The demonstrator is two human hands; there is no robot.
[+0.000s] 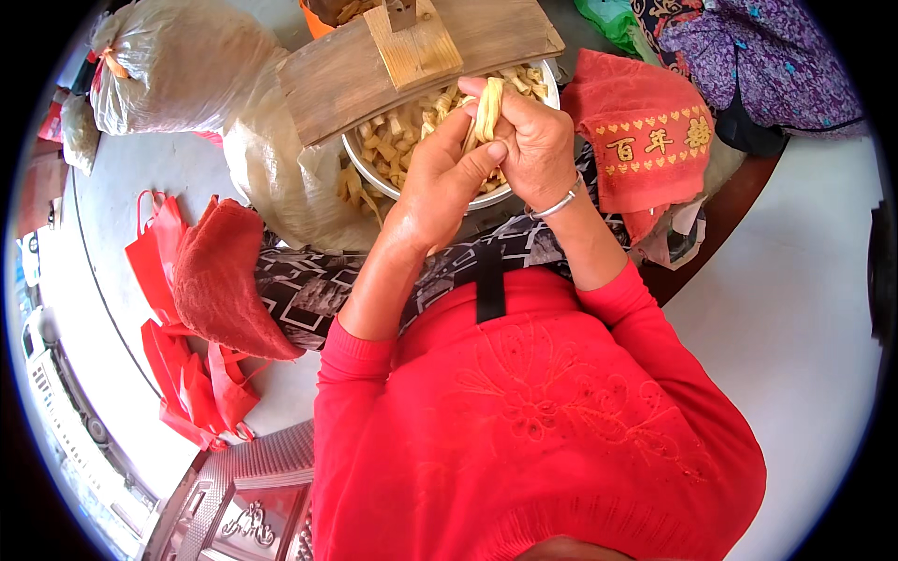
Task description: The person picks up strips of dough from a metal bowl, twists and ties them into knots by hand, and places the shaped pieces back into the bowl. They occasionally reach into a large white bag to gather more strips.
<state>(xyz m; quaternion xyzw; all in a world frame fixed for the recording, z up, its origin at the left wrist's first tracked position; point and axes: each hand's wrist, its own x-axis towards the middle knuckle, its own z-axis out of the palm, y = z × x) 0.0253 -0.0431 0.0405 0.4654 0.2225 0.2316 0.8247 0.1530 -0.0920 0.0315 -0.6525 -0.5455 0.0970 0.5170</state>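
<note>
Both hands meet above a white-rimmed basin heaped with knotted, pale yellow strips that look like bean curd skin. A pale yellow strip stands looped up between the fingers. My right hand is closed round its lower part, a finger curled behind the loop. My left hand is closed beside it, thumb and fingertips pressing at the strip's base; its lower end is hidden by the fingers. Just beyond lies a wooden board across the basin's far side, with a lighter block and a metal piece on it.
Red towels drape over both knees. At left are a cloudy plastic sack and red bags. Longer strips hang beside the basin. Someone in purple patterned clothing is at far right, near a green bag.
</note>
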